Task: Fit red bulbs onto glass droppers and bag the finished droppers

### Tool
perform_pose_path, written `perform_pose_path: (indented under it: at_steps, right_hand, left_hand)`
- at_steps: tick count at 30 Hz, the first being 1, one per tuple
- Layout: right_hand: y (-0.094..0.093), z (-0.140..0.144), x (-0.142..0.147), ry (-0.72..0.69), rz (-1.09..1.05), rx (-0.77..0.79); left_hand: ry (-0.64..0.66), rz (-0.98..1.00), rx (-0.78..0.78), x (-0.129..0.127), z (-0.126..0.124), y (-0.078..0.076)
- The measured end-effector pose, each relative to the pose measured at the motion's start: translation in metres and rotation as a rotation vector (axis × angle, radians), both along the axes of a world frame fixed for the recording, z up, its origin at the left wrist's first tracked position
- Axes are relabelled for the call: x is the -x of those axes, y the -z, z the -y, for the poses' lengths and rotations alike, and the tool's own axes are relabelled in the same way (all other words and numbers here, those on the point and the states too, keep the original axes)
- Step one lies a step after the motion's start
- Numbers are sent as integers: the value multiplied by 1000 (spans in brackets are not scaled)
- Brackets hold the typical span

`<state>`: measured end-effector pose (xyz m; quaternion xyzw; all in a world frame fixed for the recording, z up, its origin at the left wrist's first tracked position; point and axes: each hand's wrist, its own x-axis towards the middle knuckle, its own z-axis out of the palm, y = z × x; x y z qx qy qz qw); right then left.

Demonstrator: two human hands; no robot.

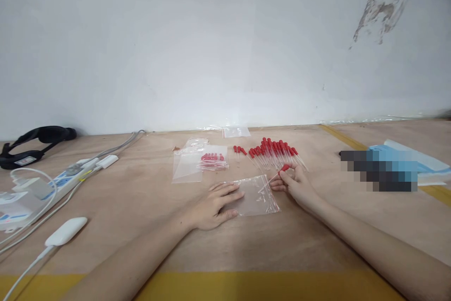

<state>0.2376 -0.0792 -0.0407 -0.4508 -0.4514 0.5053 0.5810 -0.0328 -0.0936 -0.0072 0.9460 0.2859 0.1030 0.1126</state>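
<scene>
With the zip bag [255,195] pinned flat on the table [148,197] under the released left hand [211,207] and one red-bulbed dropper [278,173] pinched in the right hand [298,183] fingers, the glass tip could be snagged on the closed bag mouth and snapped.

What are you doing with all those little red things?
A person sits at a wooden table. Their left hand lies flat on a clear plastic zip bag, and their right hand pinches one thin glass dropper with a red rubber bulb at the bag's mouth. More red-bulbed droppers lie in a loose pile just behind, and another bag already filled with droppers sits to the left.
</scene>
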Motion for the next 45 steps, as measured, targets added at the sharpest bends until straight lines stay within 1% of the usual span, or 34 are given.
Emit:
perform_pose_path:
  at_steps: [3, 9, 14, 18, 22, 25, 28, 30, 32, 34, 36, 38, 39, 40, 41, 43, 45]
  right_hand:
    - [-2, 4, -3, -98, -20, 38]
    - [-10, 11, -14, -317, 220, -40]
    - [-13, 10, -15, -466, 238, -106]
    - [-16, 9, -9, -500, 270, -127]
    - [-18, 8, -4, -520, 322, -81]
    - [-19, 3, -7, -518, 369, -65]
    - [-17, -2, -11, -563, 407, -36]
    - [-16, -3, -10, -581, 478, -27]
    - [-17, -1, -6, -561, 593, -84]
    - [-19, 3, 0, -530, 713, -206]
    - [-23, 6, 3, -570, 789, -313]
    - [-27, 6, 0, -655, 831, -343]
    - [-29, 3, -4, -663, 852, -333]
    - [-30, 0, -8, -621, 883, -315]
    - [-32, -4, -11, -531, 924, -292]
    - [-36, -14, -15, -305, 1016, -254]
    - [-41, -27, -9, -138, 1106, -256]
  left_hand:
    - [-23, 37, 4, 0, 0, 2]
    - [-18, 68, 16, 0, 0, 2]
    - [-15, 68, 25, -1, 1, 1]
    - [-12, 82, 21, -1, 0, 0]
    - [-9, 97, 27, -1, 0, 2]
    - [-13, 153, 48, -1, -1, 3]
    - [-6, 209, 84, -2, -2, 4]
    - [-4, 224, 98, -2, -2, 4]
    - [-5, 232, 103, -2, -2, 5]
    - [-6, 234, 102, -2, -3, 5]
    - [-4, 222, 101, -1, -3, 6]
    - [-2, 200, 103, 0, -4, 7]
    - [-2, 186, 106, 0, -4, 7]
    - [0, 172, 110, 0, -5, 7]
    - [2, 157, 114, 0, -5, 7]
    - [5, 132, 118, 0, -5, 5]
    - [10, 109, 116, 0, -6, 4]
